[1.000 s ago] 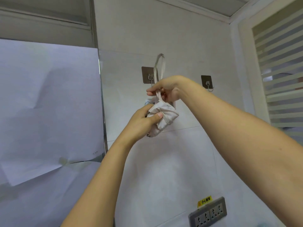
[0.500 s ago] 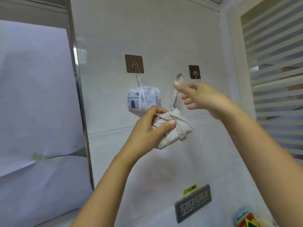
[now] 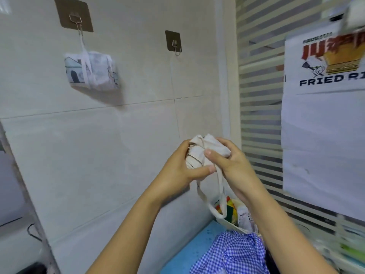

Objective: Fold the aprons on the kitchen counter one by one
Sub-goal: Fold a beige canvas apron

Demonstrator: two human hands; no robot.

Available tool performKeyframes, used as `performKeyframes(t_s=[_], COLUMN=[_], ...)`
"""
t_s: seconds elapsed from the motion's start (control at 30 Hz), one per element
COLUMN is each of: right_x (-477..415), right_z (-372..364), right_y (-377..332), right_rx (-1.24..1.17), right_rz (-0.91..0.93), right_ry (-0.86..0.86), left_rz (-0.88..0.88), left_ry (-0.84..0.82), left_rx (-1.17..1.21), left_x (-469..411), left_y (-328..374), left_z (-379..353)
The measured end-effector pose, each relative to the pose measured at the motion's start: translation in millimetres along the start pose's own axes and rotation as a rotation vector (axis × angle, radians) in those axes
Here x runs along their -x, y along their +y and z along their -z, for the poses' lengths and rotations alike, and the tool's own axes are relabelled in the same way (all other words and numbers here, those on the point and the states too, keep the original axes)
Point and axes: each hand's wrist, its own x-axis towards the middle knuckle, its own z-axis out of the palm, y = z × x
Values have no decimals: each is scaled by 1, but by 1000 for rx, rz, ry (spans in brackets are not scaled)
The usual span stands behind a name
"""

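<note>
**Both hands clamped on the rolled beige apron**

Closest to you, at the bottom edge, a blue-and-white checked apron (image 3: 233, 254) lies crumpled on the blue table (image 3: 187, 248). Just behind it, a white container (image 3: 227, 221) stands on the table with colourful packets inside.

Above these, you hold the beige apron (image 3: 203, 153) in the air at about mid-frame, rolled into a tight bundle. Your left hand (image 3: 177, 171) curls round its left side, with the thumb pressing up under the bundle. Your right hand (image 3: 235, 167) wraps the right side, with its thumb laid across the front of the cloth. Both hands are clamped on the bundle, thumbs near each other. A strap (image 3: 219, 194) hangs loose from the bundle in a long loop between your wrists, and its lowest part hangs in front of the container.

Farther back, on the tiled wall (image 3: 98, 145), a printed apron (image 3: 90, 72) bundled in its own strap hangs from the left hook (image 3: 74, 14). The right hook (image 3: 173, 43) carries nothing. To the right, a striped glass panel (image 3: 258, 95) has a white poster (image 3: 324, 80) in front of it, reading "FRIED RI" where the frame cuts it off.
</note>
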Motion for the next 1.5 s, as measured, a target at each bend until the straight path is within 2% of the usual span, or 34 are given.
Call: performKeyframes(t_s=[0.07, 0.13, 0.23, 0.3, 0.37, 0.47, 0.57, 0.67, 0.77, 0.83, 0.9, 0.97, 1.03, 1.13, 1.23, 1.3, 1.37, 1.5], right_x=[9, 18, 34, 47, 57, 66, 71, 77, 80, 82, 84, 80, 73, 57, 41, 31, 23, 11], right_z=[15, 26, 39, 47, 56, 70, 93, 120, 135, 127, 116, 109, 107, 112, 121, 132, 139, 136], right_y=[1, 5, 11, 12, 17, 15, 10, 15, 27, 31, 38, 49, 64, 79, 77, 66, 51, 34], right_rx=[41, 78, 14, 117, 213, 276, 276, 204, -14, -252, -605, -1038, -1280, -1244, -923, -726, -519, -58], right_rz=[-31, -76, -189, -222, -156, -83, -138, -210, -231, -247, -260, -248, -253, -297, -364, -395, -447, -564], right_ry=[2, -19, -35, -68, -138, -227, -386, -508, -535, -464, -338, -282, -194, -37, -11, -120, -311, -669], left_rz=[15, 6, 14, 80, 192, 395, 576, 648, 687, 678, 634, 543, 420, 296, 285, 346, 386, 387], left_ry=[-23, 21, 164, 258, 243, 162, 305, 431, 483, 483, 508, 554, 576, 490, 256, 147, 83, 15], left_rx=[44, 46, 17, 102, 316, 776, 1197, 1390, 1402, 1447, 1531, 1647, 1718, 1512, 964, 582, 323, 198], left_x=[4, 6, 6, 5, 2, 1, -3, -3, -5, -10, -16, -20, -19, -15, -8, -2, 3, 8], left_y=[-7, -12, -20, -25, -26, -25, -35, -48, -60, -67, -74, -76, -76, -76, -79, -79, -76, -73], left_z=[-13, -25, -44, -51, -54, -60, -55, -40, -42, -55, -70, -82, -91, -94, -85, -79, -79, -87])
